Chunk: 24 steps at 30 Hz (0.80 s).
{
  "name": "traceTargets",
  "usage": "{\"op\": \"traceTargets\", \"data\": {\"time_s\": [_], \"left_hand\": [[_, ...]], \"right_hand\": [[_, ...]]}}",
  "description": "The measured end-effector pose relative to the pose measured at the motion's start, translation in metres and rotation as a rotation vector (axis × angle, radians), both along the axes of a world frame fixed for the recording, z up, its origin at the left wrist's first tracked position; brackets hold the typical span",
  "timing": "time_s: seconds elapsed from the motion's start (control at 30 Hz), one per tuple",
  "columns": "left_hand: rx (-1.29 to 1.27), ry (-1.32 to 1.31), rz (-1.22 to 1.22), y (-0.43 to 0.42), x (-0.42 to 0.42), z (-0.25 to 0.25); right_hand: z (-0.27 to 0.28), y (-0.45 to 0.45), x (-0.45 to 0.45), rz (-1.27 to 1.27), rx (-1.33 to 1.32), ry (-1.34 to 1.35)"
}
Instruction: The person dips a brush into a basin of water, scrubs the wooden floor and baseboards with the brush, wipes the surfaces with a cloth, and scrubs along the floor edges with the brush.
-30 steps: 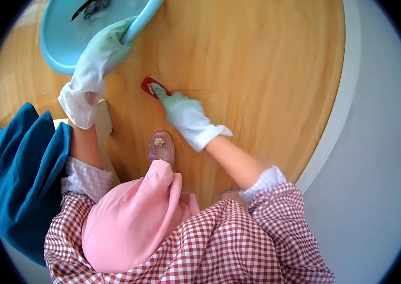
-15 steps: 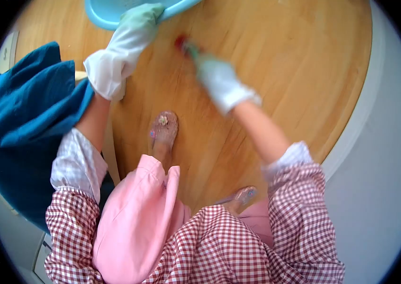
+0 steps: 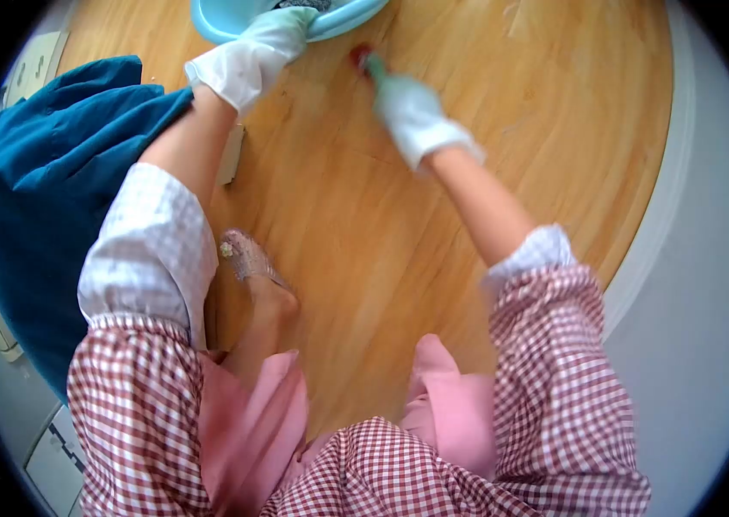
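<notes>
A light blue basin (image 3: 345,21) is cut off by the top edge of the view, with something dark and mesh-like partly showing inside. My left hand (image 3: 282,39), in a white and green rubber glove, is closed on the basin's near rim. To its right my right hand (image 3: 403,102), in a matching glove and blurred, is closed round a small red object (image 3: 362,57), which looks like a brush. The red object is low over or on the wooden floor (image 3: 364,207); whether it touches cannot be told.
A dark blue cloth (image 3: 63,189) hangs at the left, beside a pale furniture edge (image 3: 232,155). My foot in a glittery shoe (image 3: 248,254) stands on the floor. A white baseboard (image 3: 653,224) and grey wall (image 3: 709,284) curve along the right.
The basin and both gloved hands now sit higher and further right in the view, which has also shifted. My shoe has moved left, with more bare leg showing. Both grips look the same.
</notes>
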<state>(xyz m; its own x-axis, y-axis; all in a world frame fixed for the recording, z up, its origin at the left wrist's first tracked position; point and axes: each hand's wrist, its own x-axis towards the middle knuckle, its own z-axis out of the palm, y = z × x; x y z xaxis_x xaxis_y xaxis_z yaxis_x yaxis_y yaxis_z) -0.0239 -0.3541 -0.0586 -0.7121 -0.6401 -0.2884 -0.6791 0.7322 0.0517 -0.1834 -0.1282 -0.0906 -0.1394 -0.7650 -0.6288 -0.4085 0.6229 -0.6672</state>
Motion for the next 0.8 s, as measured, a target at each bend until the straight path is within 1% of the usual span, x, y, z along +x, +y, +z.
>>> {"op": "traceTargets", "data": {"time_s": [0.03,0.07,0.1,0.13,0.17,0.23,0.27,0.3,0.33,0.37,0.4,0.43,0.47,0.5,0.53,0.57,0.6,0.63,0.67,0.7,0.73,0.8], "left_hand": [[0.033,0.160,-0.024,0.013,-0.006,0.010],[0.056,0.325,-0.046,0.035,-0.011,0.032],[0.083,0.482,-0.060,0.047,-0.011,0.045],[0.063,0.371,-0.033,0.037,-0.009,0.042],[0.042,0.263,-0.002,0.019,-0.009,0.030],[0.000,0.040,0.058,-0.025,-0.007,0.000],[-0.025,-0.072,0.081,-0.042,-0.010,-0.009],[-0.047,-0.183,0.101,-0.050,-0.014,-0.013],[-0.009,-0.184,0.107,-0.043,-0.019,0.002],[0.038,-0.181,0.108,-0.025,-0.022,0.025],[0.090,-0.176,0.113,-0.014,-0.027,0.038],[0.068,-0.161,0.076,-0.017,-0.030,0.034],[0.048,-0.138,0.045,-0.028,-0.026,0.024],[0.027,-0.115,0.020,-0.036,-0.024,0.019],[-0.099,-0.168,-0.061,-0.030,-0.026,0.028],[-0.136,-0.156,-0.118,-0.037,-0.025,0.029],[-0.159,-0.151,-0.167,-0.044,-0.021,0.022],[-0.174,-0.155,-0.207,-0.043,-0.014,0.017],[-0.139,-0.156,-0.183,-0.041,-0.009,0.009],[-0.106,-0.144,-0.157,-0.025,-0.012,0.017],[-0.081,-0.128,-0.139,-0.009,-0.013,0.020],[-0.056,-0.117,-0.125,0.018,-0.016,0.030]], "right_hand": [[-0.049,0.020,0.028,0.289,-0.214,0.213],[-0.053,0.060,0.051,0.428,-0.465,0.269],[-0.052,0.097,0.079,0.299,-0.479,0.035],[-0.042,0.120,0.094,0.500,-0.412,-0.010],[-0.049,0.110,0.100,0.487,-0.014,0.064],[-0.061,0.063,0.056,0.324,-0.296,0.117],[-0.051,0.020,0.013,0.288,-0.232,0.199],[-0.023,-0.014,-0.026,0.245,-0.160,0.280],[0.013,-0.027,-0.045,-0.096,-0.072,0.010],[0.035,-0.032,-0.053,-0.439,0.023,-0.261],[0.026,-0.033,-0.046,-0.371,-0.045,-0.209],[-0.001,-0.033,-0.035,-0.304,-0.119,-0.153],[-0.026,-0.018,-0.009,-0.080,-0.229,-0.015],[-0.039,0.026,0.031,0.196,-0.383,0.077],[-0.037,0.070,0.062,0.375,-0.503,0.082],[-0.028,0.112,0.084,0.465,-0.508,-0.005],[-0.022,0.137,0.094,0.449,-0.354,-0.145],[-0.021,0.142,0.091,0.417,-0.307,-0.208],[-0.022,0.149,0.088,0.382,-0.259,-0.268],[-0.018,0.124,0.066,0.323,-0.320,-0.250],[0.010,0.079,0.024,0.361,-0.005,-0.206],[-0.012,0.047,0.012,0.101,-0.057,-0.090]]}}
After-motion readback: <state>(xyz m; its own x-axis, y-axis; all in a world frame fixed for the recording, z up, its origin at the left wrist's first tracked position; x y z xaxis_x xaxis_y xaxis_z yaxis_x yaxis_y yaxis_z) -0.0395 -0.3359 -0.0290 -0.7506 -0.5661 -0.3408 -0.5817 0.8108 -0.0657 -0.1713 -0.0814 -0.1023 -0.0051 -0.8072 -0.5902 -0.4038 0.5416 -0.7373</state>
